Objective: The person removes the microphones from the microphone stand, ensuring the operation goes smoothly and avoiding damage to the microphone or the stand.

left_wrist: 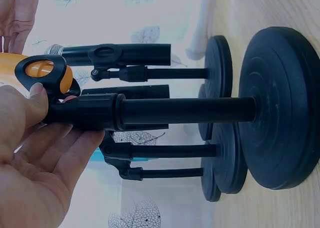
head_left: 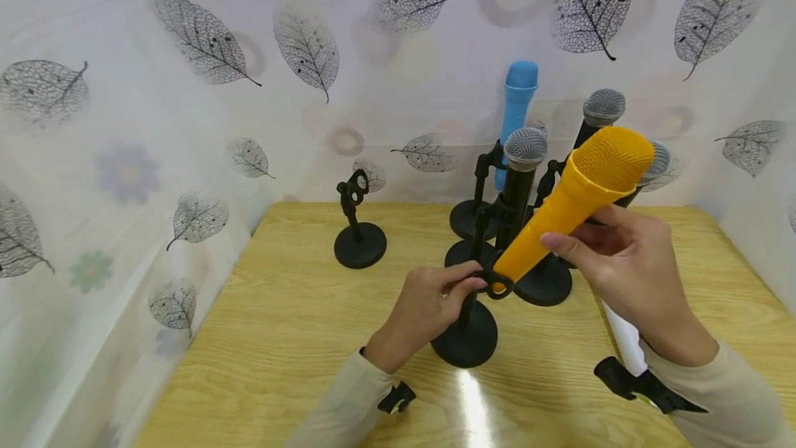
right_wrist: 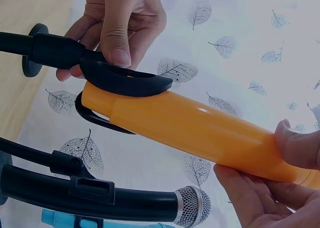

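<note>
A yellow microphone tilts up to the right, pinched near its head between the thumb and fingers of my right hand. Its narrow lower end sits between the arms of a black clip on a desktop microphone stand. My left hand grips that stand at its top, thumb beside the clip. In the left wrist view the stand's post rises from a round base on the table.
Close behind stand a blue microphone and several black microphones with silver heads, one nearest, in black stands. A stand without a microphone is at the back left of the wooden table. A white object lies by my right wrist.
</note>
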The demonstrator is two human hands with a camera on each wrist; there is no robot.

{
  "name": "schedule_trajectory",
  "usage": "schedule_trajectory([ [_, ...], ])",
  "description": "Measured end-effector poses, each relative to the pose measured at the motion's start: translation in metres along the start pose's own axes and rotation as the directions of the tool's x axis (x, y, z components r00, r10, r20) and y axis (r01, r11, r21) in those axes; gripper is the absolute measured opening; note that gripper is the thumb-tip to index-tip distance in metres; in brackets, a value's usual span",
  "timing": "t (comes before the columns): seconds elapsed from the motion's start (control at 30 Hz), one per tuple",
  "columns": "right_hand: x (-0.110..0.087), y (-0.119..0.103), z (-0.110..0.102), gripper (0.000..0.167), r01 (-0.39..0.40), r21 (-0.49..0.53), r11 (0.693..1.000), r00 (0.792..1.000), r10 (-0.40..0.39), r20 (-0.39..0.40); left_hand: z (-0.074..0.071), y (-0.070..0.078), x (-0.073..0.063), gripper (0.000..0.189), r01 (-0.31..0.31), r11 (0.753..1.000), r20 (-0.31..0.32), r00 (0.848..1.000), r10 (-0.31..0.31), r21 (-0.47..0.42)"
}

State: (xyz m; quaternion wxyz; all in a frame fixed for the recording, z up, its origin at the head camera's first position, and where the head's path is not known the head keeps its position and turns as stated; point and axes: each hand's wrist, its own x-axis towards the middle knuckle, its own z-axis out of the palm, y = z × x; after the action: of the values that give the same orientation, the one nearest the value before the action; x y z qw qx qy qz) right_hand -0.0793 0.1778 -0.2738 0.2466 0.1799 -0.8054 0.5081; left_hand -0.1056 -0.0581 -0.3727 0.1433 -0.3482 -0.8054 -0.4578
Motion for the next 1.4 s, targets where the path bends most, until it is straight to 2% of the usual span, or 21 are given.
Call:
schedule_trajectory([
  [0.33, 0.0, -0.001, -0.003, 0.046, 0.0, 0.018, 1.0, 0.999, 0.0, -0.04, 0.001, -0.002, 0.001, 0.017, -0.006, 1.0, 0.009, 1.0, 0.006, -0.002],
  [0.63, 0.001, -0.003, -0.009, 0.045, 0.053, 0.016, 0.998, 0.996, -0.052, -0.069, 0.001, -0.001, 0.003, 0.017, -0.006, 1.0, 0.017, 1.0, 0.006, -0.001],
  [0.8, 0.003, -0.001, -0.012, 0.045, 0.12, 0.187, 0.975, 0.991, -0.106, -0.083, 0.001, -0.001, 0.002, 0.017, -0.003, 1.0, 0.017, 1.0, 0.003, -0.01],
  [0.93, 0.004, -0.001, -0.014, 0.044, 0.113, 0.332, 0.937, 0.992, -0.089, -0.086, 0.0, -0.001, 0.002, 0.017, 0.002, 1.0, 0.015, 1.0, -0.002, -0.017],
  [1.07, 0.006, -0.004, -0.018, 0.044, 0.094, 0.393, 0.915, 0.994, -0.063, -0.091, 0.0, 0.0, 0.002, 0.017, 0.012, 1.0, 0.017, 1.0, -0.012, -0.019],
  [1.13, 0.006, -0.006, -0.02, 0.044, 0.106, 0.383, 0.917, 0.993, -0.076, -0.093, -0.001, 0.002, 0.002, 0.018, 0.024, 0.999, 0.018, 1.0, -0.024, -0.023],
  [1.17, 0.006, -0.007, -0.021, 0.045, 0.106, 0.337, 0.936, 0.992, -0.079, -0.094, -0.001, 0.002, 0.002, 0.019, 0.031, 0.999, 0.018, 0.999, -0.031, -0.027],
  [1.33, 0.004, -0.007, -0.029, 0.05, 0.092, 0.195, 0.977, 0.992, -0.072, -0.105, 0.0, 0.004, 0.0, 0.023, 0.093, 0.993, 0.032, 0.995, -0.091, -0.077],
  [1.4, 0.003, -0.006, -0.032, 0.052, 0.064, 0.122, 0.99, 0.993, -0.051, -0.108, 0.001, 0.004, 0.0, 0.025, 0.121, 0.987, 0.038, 0.992, -0.118, -0.103],
])
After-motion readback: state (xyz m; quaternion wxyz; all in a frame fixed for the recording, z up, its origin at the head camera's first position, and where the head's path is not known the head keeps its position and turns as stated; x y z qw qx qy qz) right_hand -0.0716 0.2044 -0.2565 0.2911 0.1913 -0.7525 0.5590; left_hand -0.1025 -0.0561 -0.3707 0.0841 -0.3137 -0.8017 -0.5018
